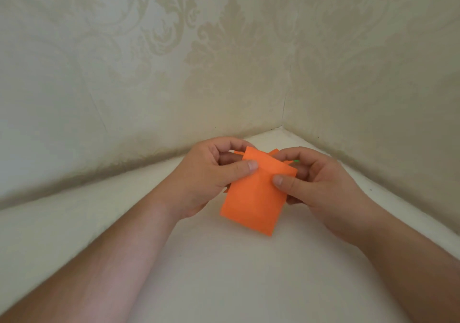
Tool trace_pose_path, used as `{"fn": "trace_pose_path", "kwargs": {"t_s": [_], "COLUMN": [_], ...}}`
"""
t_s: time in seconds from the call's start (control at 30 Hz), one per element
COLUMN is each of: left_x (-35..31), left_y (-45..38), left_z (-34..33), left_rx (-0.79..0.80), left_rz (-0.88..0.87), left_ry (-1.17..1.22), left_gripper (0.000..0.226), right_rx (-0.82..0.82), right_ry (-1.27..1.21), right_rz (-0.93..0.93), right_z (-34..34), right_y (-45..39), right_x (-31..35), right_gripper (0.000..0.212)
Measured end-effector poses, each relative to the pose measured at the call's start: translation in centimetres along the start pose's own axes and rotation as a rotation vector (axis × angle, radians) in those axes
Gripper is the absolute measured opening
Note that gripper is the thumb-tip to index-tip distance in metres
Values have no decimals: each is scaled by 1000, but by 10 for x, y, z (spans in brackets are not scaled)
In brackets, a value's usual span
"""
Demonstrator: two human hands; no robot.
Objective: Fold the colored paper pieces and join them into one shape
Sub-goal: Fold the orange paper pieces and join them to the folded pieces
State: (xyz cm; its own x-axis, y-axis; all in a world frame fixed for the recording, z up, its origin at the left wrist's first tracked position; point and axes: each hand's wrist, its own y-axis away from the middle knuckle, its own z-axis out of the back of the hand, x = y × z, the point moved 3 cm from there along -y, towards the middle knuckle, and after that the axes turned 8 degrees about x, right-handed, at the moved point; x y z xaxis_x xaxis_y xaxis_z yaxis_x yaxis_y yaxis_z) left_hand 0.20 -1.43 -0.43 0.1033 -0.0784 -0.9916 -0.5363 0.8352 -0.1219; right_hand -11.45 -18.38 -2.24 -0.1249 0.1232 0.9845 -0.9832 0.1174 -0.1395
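Step in hand: judged as creasing the top flap of the orange paper point(254, 198); best done by running both thumbs outward along the fold line, keeping the edges squared before pressing hard; worth keeping the sheet taut between the two grips so the crease stays straight.

Left hand point(211, 173): pinching the paper's upper left edge; thumb laid flat across the near face, fingers curled behind the sheet.

Right hand point(318, 188): pinching the upper right edge; thumb tip pressed on the near face just below the fold, fingers curled behind.

Orange paper: held up between both hands, above the white surface point(224, 273) and apparently not resting on it; folded top edge between the two thumbs; lower half hanging free below the hands, tilted slightly to the right.

Other pieces: further orange edges point(273, 151) peeking out behind the top of the sheet; a small green tip point(296, 160) just beside the right fingers; too hidden to tell whether already joined.

Progress: folding under way; joining not visibly finished.

Risk: uneven pull likely to skew the crease.

Setting: corner of patterned wallpaper point(224, 48) behind.
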Motion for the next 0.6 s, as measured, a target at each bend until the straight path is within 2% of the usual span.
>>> {"fn": "trace_pose_path", "kwargs": {"t_s": [0.1,0.23,0.43,0.6], "left_x": [-1,2,5,4], "left_y": [1,2,-2,-2], "left_z": [-1,-1,5,1], "left_rx": [29,84,-53,-10], "left_rz": [25,23,7,18], "left_ry": [52,-33,-46,-81], "left_gripper": [24,27,24,17], "right_rx": [-72,-145,-101,-100], "right_ry": [-19,-89,-42,-51], "right_rz": [21,18,-21,49], "right_z": [2,5,2,2], "right_y": [-1,0,1,-1], "right_x": [2,5,2,3], "right_gripper": [14,10,15,19]}}
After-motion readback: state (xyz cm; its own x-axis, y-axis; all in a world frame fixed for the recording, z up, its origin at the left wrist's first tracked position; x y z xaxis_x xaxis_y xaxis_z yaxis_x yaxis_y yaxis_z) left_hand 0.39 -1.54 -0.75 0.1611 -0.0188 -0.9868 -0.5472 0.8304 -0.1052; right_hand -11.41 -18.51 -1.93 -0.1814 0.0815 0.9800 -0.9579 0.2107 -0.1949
